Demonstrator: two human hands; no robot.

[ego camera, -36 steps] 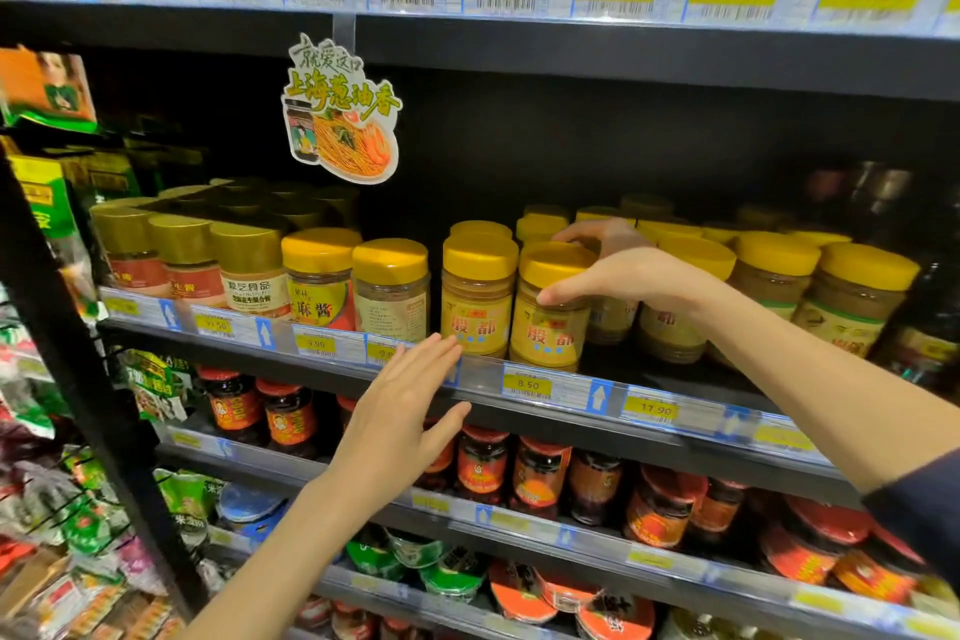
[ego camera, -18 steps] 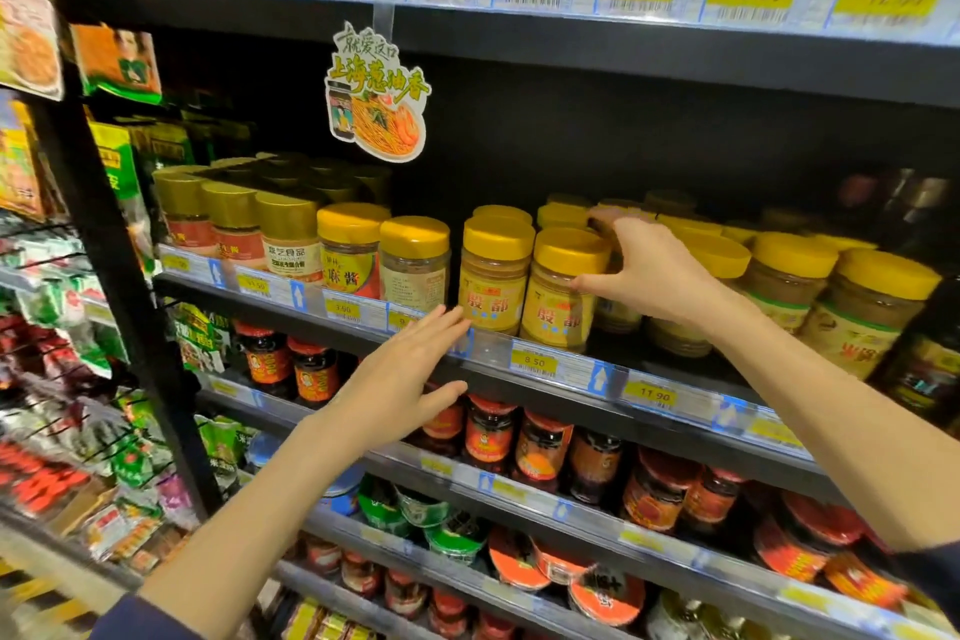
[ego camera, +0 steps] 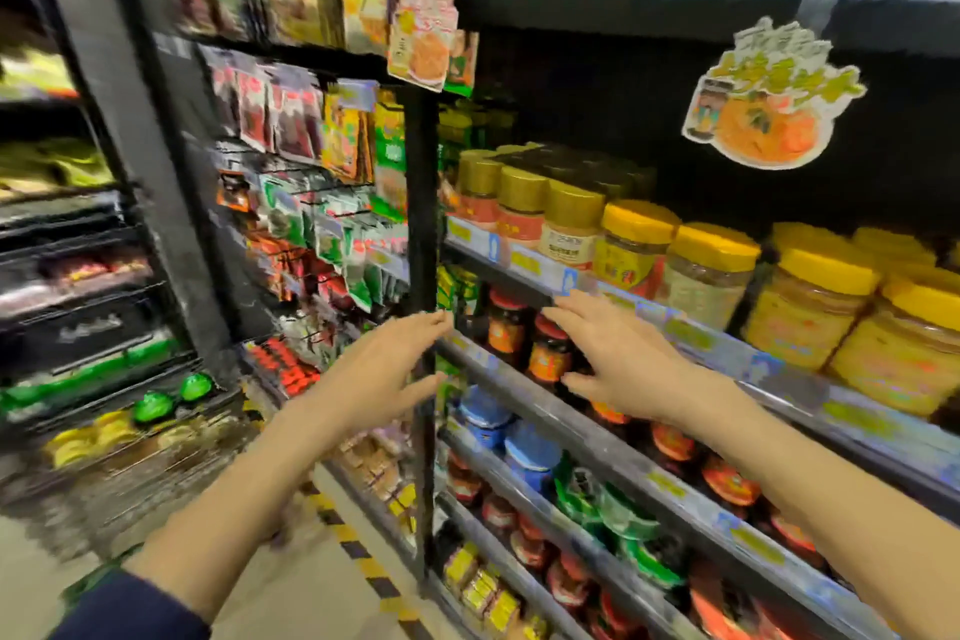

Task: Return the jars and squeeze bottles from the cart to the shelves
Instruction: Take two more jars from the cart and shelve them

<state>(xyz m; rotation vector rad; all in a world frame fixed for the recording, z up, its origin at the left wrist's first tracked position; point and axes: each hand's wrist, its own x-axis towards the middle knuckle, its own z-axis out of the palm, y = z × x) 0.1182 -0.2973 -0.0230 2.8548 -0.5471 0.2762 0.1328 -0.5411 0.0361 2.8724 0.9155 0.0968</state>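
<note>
Yellow-lidded jars (ego camera: 810,296) stand in rows on the middle shelf (ego camera: 727,343) at the right, with gold-lidded jars (ego camera: 519,203) to their left. My right hand (ego camera: 628,359) hovers in front of the shelf edge, fingers spread, holding nothing. My left hand (ego camera: 379,374) is open too, in front of the black shelf post (ego camera: 423,244). Red-lidded jars (ego camera: 545,353) sit on the shelf below, just behind my right hand. The picture is blurred by motion. No cart shows.
Hanging packets (ego camera: 322,203) fill the rack to the left of the post. Lower shelves hold blue-lidded and green-lidded jars (ego camera: 524,447). A paper noodle sign (ego camera: 769,99) hangs above the jars. Yellow-black tape (ego camera: 358,551) marks the floor.
My right hand has let go of the yellow-lidded jar and pulled back from the shelf. The view has swung left, so the shelves now sit to the right.
</note>
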